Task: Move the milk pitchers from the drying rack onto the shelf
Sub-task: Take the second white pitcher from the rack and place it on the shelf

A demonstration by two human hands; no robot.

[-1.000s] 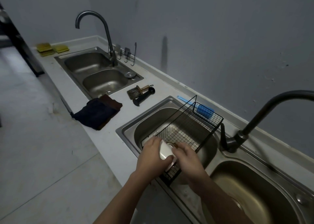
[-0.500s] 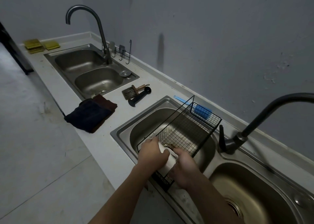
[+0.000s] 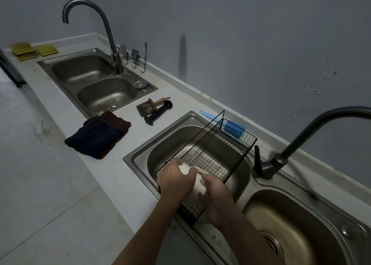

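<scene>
White ceramic, a milk pitcher [image 3: 197, 183] is clasped between both hands at the near end of a black wire drying rack [image 3: 216, 158] set across a steel sink [image 3: 140, 156]. The left hand [image 3: 175, 181] is wrapped over its top; the right hand [image 3: 217, 200] is cupped against its side. A dark cloth [image 3: 98, 135] is laid on the bench [image 3: 60, 112].
</scene>
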